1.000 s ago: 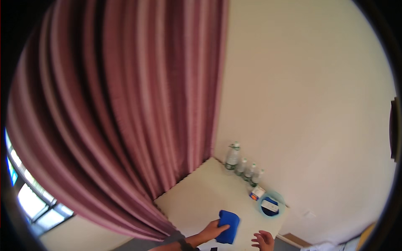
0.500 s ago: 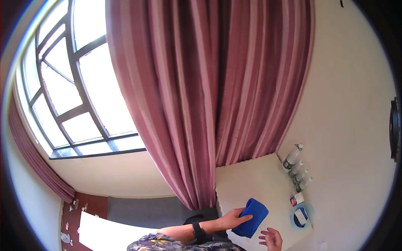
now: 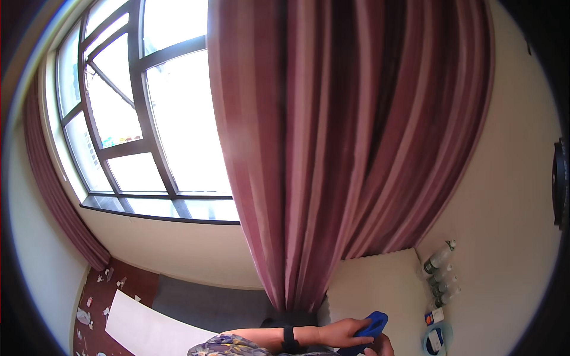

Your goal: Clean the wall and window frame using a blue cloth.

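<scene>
A folded blue cloth (image 3: 376,323) is pinched in my left hand (image 3: 345,332), low in the view and right of the middle. The left forearm wears a dark wristband (image 3: 289,337) and reaches in from the lower left. My right hand (image 3: 384,345) is just below, its fingers curled against the lower part of the cloth; the bottom edge of the picture cuts it off. Part of the cloth hangs beneath my left hand and is mostly hidden. Both hands are over the near part of a pale surface (image 3: 371,288).
Several clear plastic bottles (image 3: 439,258) line the wall at the right, with a small box (image 3: 437,315) and a light-blue basin (image 3: 427,341) nearer. A pink striped curtain (image 3: 332,148) hangs ahead, beside a window (image 3: 184,118). Left are a white board (image 3: 142,320) and scattered litter (image 3: 83,316).
The view has shifted, so curtain and bottles sit farther right and lower. My right hand, apart from the cloth before, has come up to it. The cloth is turned more edge-on.
</scene>
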{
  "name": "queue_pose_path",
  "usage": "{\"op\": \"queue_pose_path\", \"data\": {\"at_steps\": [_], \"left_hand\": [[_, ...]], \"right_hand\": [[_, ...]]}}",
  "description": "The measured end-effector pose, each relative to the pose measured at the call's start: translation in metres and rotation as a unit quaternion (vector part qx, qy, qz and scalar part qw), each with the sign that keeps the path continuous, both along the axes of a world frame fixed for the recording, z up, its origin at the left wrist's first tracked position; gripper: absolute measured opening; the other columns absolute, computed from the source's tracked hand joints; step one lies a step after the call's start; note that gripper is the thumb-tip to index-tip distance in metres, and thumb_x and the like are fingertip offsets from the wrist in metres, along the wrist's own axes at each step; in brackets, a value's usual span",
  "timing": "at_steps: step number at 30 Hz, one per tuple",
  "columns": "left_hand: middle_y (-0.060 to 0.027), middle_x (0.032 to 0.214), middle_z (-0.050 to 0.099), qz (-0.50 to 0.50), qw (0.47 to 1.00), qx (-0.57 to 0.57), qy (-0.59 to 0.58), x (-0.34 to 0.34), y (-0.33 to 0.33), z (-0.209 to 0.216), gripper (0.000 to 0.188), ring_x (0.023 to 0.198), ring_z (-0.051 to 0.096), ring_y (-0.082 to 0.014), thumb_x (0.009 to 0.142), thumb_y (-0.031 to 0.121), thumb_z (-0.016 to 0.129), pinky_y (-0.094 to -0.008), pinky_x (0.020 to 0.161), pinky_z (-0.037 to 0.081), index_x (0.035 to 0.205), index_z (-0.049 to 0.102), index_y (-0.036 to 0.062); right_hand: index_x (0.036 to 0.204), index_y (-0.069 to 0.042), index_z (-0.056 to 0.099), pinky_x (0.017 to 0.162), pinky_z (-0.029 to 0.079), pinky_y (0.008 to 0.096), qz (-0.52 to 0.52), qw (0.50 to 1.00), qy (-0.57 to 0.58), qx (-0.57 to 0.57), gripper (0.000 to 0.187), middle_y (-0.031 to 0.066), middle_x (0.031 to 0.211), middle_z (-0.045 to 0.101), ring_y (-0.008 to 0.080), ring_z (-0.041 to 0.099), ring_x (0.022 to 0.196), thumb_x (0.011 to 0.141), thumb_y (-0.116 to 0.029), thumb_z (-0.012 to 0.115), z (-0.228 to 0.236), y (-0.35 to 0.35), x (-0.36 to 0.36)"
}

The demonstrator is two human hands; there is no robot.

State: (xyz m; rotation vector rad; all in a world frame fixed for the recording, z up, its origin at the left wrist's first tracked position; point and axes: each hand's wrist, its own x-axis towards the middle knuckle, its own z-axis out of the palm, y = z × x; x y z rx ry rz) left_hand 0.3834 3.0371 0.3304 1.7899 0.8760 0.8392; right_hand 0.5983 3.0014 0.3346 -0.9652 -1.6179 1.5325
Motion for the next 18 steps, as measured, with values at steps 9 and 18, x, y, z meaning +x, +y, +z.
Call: {"op": "queue_pose_path", "data": {"at_steps": [9, 18], "left_hand": [[-0.0185, 0.082, 0.062, 0.053, 0.998, 0.041, -0.001, -0.172, 0.017, 0.003, 0.035, 0.071, 0.061, -0.0309, 0.094, 0.029, 0.061, -0.038, 0.067, 0.048, 0.112, 0.055, -0.0008], [-0.0108, 0.091, 0.067, 0.348, 0.935, -0.026, -0.059, -0.356, -0.065, 0.005, 0.032, 0.081, 0.063, -0.0153, 0.093, 0.02, 0.064, -0.032, 0.076, 0.051, 0.119, 0.056, 0.0015]], "right_hand": [[0.14, -0.001, 0.037, 0.099, 0.042, 0.0337, 0.18, 0.979, -0.058, -0.073, 0.06, 0.0123, 0.124, 0.054, 0.0203, 0.054, 0.114, 0.088, -0.01, 0.066, 0.009, 0.075, -0.157], [0.133, 0.002, 0.049, 0.101, 0.042, 0.0343, 0.44, 0.882, -0.14, 0.1, 0.057, 0.0137, 0.127, 0.059, 0.0195, 0.056, 0.118, 0.091, -0.032, 0.069, 0.02, 0.126, -0.393]]}}
